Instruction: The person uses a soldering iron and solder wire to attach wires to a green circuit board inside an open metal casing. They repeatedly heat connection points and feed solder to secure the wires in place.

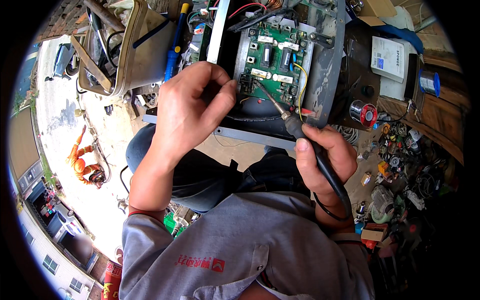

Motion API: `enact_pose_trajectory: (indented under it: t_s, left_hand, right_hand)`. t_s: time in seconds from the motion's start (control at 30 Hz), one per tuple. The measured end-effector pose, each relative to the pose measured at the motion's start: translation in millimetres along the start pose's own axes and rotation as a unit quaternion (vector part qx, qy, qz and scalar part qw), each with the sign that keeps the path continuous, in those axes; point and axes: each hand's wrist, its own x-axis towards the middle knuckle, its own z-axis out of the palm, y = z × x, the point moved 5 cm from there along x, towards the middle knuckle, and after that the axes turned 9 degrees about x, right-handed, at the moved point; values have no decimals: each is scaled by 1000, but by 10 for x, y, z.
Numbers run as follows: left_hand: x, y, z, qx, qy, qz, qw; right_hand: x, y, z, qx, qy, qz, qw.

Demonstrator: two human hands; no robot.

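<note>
My right hand [326, 157] is closed around the dark handle of a soldering iron [294, 125]. Its thin tip reaches up and left to the lower edge of a green circuit board [276, 62], near a black component at the corner. Thumb and forefinger of my left hand [190, 107] are pinched together close beside that corner; whatever lies between them, if anything, is too small to make out. The board carries white blocks and dark cylinders, and sits in an opened grey metal case [327, 80]. A yellow wire [303, 85] loops along its right side.
A beige bucket [145, 37] of tools stands on the left, next to a blue tool with a yellow end [172, 62]. Right of the case are a white box [387, 59] and solder spools [363, 114]. Loose parts [395, 160] heap below them. A person in orange [80, 161] is outside.
</note>
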Motion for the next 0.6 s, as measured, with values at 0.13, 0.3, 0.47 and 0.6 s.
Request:
enact_pose_trajectory:
  t_s: [0.13, 0.3, 0.47, 0.6]
  left_hand:
    - [5, 8, 5, 8, 8, 7, 1000]
    - [6, 20, 2, 20, 14, 15, 1000]
    - [1, 0, 8, 13, 17, 12, 1000]
    - [-3, -7, 14, 16, 17, 13, 1000]
  right_hand:
    - [3, -2, 1, -1, -3, 1, 1000]
    - [-5, 5, 4, 5, -3, 5, 1000]
    - [2, -3, 8, 5, -1, 1, 1000]
    - [0, -9, 8, 6, -1, 4, 1000]
